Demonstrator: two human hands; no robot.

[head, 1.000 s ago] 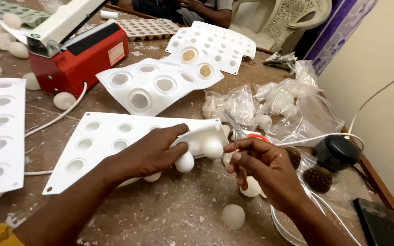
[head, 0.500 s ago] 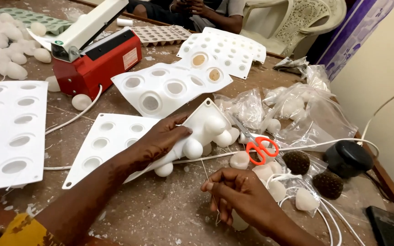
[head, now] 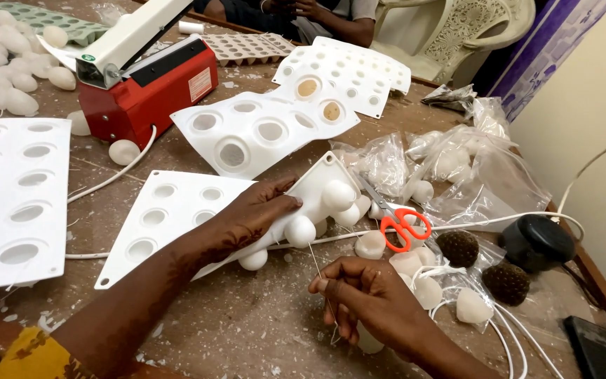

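My left hand [head: 252, 215] grips the near right corner of a white silicone mould [head: 177, 210] and bends it upward, so several round white bulges [head: 300, 230] of its underside show. My right hand [head: 369, 293] is lower and to the right, fingers pinched on a thin wick string [head: 315, 261] that runs up to one bulge. A white wax ball [head: 367, 341] lies partly hidden under my right hand.
Orange-handled scissors [head: 402, 224] lie beside clear plastic bags [head: 450, 168]. A red and white heat sealer [head: 150, 74] stands at the back left. More white moulds [head: 15, 189] [head: 268, 126], two dark brown textured balls [head: 457, 247], a black round object [head: 536, 242] and white cables surround the hands.
My right hand has dropped away from the mould toward me, drawing the thin wick out. The view has shifted; my left hand keeps the mould corner bent up.
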